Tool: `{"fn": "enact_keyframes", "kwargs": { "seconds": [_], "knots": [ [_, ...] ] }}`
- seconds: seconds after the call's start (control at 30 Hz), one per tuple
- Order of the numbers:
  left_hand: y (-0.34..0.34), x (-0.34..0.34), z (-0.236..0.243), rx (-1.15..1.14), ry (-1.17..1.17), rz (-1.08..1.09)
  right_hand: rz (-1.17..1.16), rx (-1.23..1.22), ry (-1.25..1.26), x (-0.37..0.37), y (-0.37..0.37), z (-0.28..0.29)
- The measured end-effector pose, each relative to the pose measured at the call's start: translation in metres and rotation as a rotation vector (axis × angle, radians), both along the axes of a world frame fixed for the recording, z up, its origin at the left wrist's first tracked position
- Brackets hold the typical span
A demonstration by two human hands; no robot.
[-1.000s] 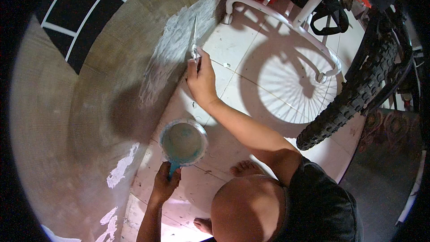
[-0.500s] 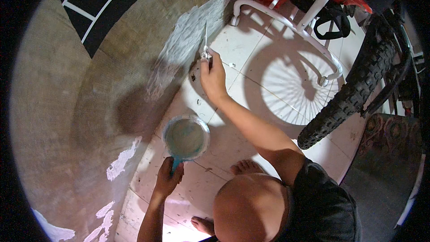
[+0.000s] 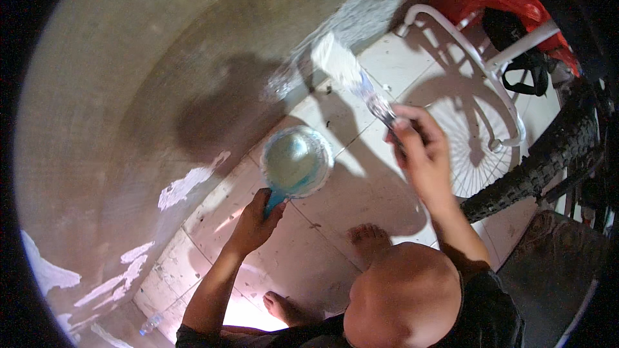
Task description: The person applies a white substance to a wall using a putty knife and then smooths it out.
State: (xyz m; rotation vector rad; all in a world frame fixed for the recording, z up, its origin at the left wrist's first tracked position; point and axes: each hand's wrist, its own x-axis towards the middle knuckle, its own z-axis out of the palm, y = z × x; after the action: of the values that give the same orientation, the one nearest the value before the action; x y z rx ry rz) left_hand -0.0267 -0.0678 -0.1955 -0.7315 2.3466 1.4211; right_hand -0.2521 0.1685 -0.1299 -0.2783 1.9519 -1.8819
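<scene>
My left hand (image 3: 256,220) grips the blue handle of a round plastic dipper (image 3: 265,166), held level above the floor tiles. A pale, greyish-white coating shows inside the dipper, with blue at its rim. In my right hand (image 3: 422,145) is a putty knife (image 3: 371,93), its broad blade coated in white paste and angled up toward the wall. The blade appears apart from the wall. Behind it, a rough white patch (image 3: 364,16) covers the lower brown wall (image 3: 161,84), and smaller white patches (image 3: 187,183) lie further left.
At the right stand a white tubular metal frame (image 3: 474,51) and a knobby bicycle tyre (image 3: 541,171). Red plastic (image 3: 496,0) hangs over the back. My bare knee (image 3: 406,293) and feet are close below. A small clear bottle (image 3: 151,323) lies by the wall at lower left.
My right hand has drawn the putty knife back from the wall, toward the right, and its blade now shows broadside. The dipper remains in my left hand. The whole view has shifted.
</scene>
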Motion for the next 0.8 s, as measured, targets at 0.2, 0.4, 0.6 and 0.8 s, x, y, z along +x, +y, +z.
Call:
{"fn": "enact_keyframes", "kwargs": {
  "seconds": [0.2, 0.4, 0.6, 0.8],
  "knots": [
    [-0.002, 0.014, -0.008, -0.093, -0.002, 0.005, 0.509, 0.333, 0.395, 0.002, 0.009, 0.027],
    [0.014, 0.003, -0.01, -0.166, 0.135, -0.06, 0.708, 0.693, 0.668, 0.018, -0.027, -0.039],
    [0.023, 0.003, -0.005, -0.237, 0.109, -0.086, 0.797, 0.713, 0.601, 0.03, -0.046, -0.073],
    [0.023, 0.004, -0.005, -0.26, 0.136, -0.097, 0.722, 0.627, 0.59, 0.031, -0.042, -0.073]
  ]
}}
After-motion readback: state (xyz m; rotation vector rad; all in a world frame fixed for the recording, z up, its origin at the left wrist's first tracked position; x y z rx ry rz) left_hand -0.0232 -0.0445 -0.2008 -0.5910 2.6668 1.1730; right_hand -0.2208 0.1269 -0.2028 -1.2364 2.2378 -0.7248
